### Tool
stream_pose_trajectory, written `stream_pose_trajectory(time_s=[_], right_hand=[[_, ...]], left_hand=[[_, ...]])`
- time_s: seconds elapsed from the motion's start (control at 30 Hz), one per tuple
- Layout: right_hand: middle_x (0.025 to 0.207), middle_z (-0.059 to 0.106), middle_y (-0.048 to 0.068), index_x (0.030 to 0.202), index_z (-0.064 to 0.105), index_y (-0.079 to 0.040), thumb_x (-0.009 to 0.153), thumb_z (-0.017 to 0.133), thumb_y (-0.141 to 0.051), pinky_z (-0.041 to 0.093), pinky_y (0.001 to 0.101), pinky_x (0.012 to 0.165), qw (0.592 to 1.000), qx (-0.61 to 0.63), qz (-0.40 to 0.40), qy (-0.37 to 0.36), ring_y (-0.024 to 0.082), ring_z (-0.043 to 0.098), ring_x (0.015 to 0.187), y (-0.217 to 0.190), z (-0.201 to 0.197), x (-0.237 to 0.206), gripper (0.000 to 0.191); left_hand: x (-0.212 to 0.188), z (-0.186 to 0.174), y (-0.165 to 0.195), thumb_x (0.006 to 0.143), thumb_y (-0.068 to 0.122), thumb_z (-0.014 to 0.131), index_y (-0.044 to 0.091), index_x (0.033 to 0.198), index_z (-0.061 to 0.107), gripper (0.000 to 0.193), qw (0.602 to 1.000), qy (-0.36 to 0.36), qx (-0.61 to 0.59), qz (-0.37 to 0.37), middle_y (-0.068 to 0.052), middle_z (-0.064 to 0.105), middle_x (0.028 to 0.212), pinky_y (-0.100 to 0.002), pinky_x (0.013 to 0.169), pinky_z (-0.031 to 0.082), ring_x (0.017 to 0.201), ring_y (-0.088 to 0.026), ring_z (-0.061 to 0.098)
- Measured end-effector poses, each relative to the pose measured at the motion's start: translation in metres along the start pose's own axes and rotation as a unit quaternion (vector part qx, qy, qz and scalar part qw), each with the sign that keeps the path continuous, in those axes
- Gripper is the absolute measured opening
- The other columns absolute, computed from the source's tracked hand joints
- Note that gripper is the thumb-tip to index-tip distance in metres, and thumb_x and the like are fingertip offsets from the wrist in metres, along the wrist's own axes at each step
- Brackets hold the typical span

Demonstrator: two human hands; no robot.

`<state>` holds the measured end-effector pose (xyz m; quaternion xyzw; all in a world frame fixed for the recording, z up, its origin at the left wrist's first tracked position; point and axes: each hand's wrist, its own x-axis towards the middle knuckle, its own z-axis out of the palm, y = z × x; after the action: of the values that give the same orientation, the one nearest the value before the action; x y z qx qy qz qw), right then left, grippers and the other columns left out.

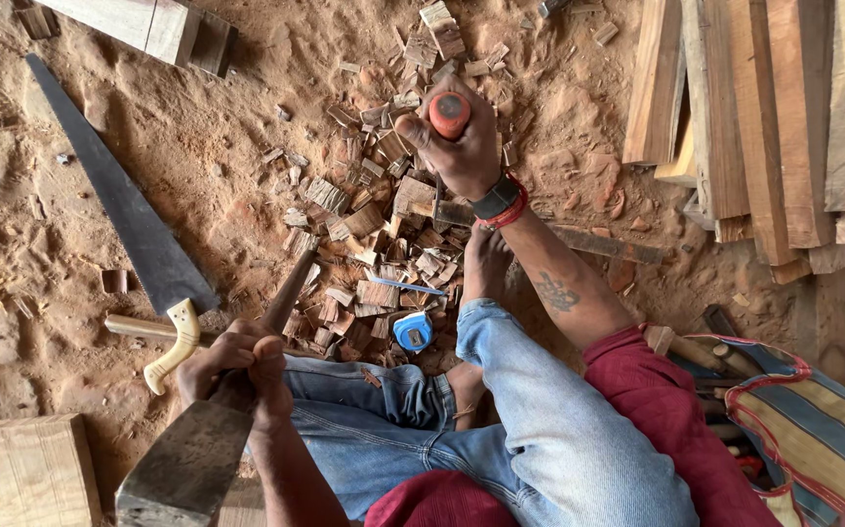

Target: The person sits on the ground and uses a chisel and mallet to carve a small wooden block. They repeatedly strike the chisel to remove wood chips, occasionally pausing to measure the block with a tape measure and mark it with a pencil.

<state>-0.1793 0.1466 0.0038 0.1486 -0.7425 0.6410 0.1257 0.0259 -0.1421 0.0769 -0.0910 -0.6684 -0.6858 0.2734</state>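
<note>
My right hand (462, 146) is closed around an orange-handled chisel (449, 112) held upright over a pile of wood chips (383, 254). Its blade points down at a wooden strip (598, 244) lying under my bare foot (486, 263). My left hand (237, 366) grips a heavy dark wooden mallet (193, 459), whose big head sits at the bottom of the view and whose handle end points toward the chips. I sit on the dirt floor in blue jeans and a red shirt.
A hand saw (120, 205) with a cream handle lies on the left dirt. A blue tape measure (413, 332) and a blue pen (408, 286) rest by my knee. Planks (764, 117) are stacked at the upper right, a striped bag (803, 429) at the lower right, a wood block (22, 473) at the lower left.
</note>
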Motion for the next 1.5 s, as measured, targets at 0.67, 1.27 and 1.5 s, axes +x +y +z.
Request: stream_pose_trajectory(time_s=[0.67,1.27,1.5], right_hand=[[0.072,0.063,0.000,0.086,0.061,-0.014,0.097,0.081,-0.038,0.057,0.0289,0.061,0.995,0.060,-0.032,-0.078,0.010,0.063,0.064,0.009,0.011,-0.020,0.034],[0.076,0.064,-0.001,0.085,0.063,-0.013,0.090,0.083,-0.023,0.050,0.0283,0.062,0.988,0.074,-0.038,-0.127,0.010,0.059,0.067,0.046,0.011,-0.095,0.024],[0.082,0.066,-0.001,0.090,0.064,-0.013,0.090,0.082,-0.024,0.051,0.0300,0.066,0.988,0.059,-0.040,-0.138,0.011,0.061,0.072,0.070,0.009,-0.103,0.022]], left_hand=[[0.004,0.021,0.011,0.100,0.001,0.072,0.003,0.103,0.055,0.018,0.995,-0.060,0.079,0.010,-0.005,0.060,0.069,-0.021,0.051,0.051,0.059,-0.010,0.060],[0.077,0.114,0.027,0.090,0.012,0.072,-0.002,0.114,0.066,0.029,0.862,-0.370,0.301,-0.174,-0.012,0.071,0.079,-0.040,0.059,0.057,0.065,-0.023,0.069],[0.080,0.078,0.084,0.092,0.020,0.073,0.001,0.113,0.070,0.028,0.814,-0.401,0.366,-0.206,-0.015,0.074,0.080,-0.041,0.060,0.057,0.064,-0.026,0.070]])
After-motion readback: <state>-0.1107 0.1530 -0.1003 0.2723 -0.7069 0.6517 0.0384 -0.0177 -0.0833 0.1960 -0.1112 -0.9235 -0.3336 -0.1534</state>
